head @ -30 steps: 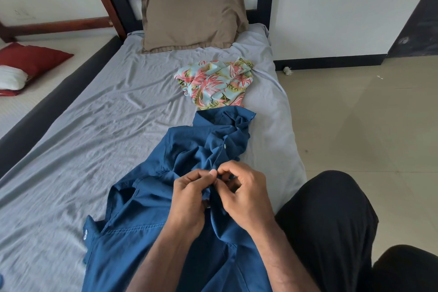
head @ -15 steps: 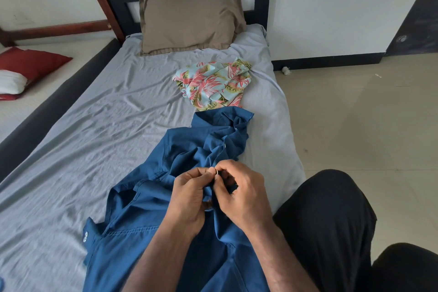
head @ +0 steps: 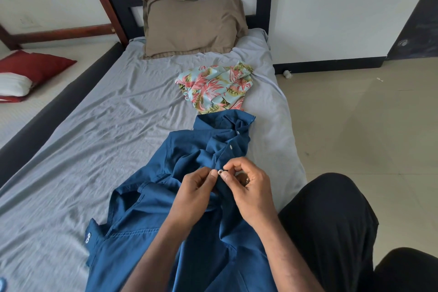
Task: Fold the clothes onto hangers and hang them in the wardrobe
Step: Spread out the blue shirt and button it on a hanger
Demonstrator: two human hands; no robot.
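The blue shirt lay spread on the bed, collar end pointing toward the pillow, lower part draped toward the person. Both hands met over the front placket approx. mid-shirt. The left hand pinched the fabric edge w/ thumb and forefinger together on the cloth, likely to keep the buttonhole side taut. The right hand was clamped on the opposite edge, its fingertips closed round a small pale button sitting right between the two hands. So each grip was closed on the shirt, none spread apart. Two more buttons showed further up the placket, near the collar (can't tell for sure if those were fastened or undone). Judging by this, the step in hand was working a button, prob. so the shirt would sit properly on a hanger. No hanger or wardrobe was in view, so the task looked early. A floral garment lay crumpled just beyond the collar, touching or nearly touching it, presumably waiting its turn. A red cushion lay on the neighbouring bed, well apart.
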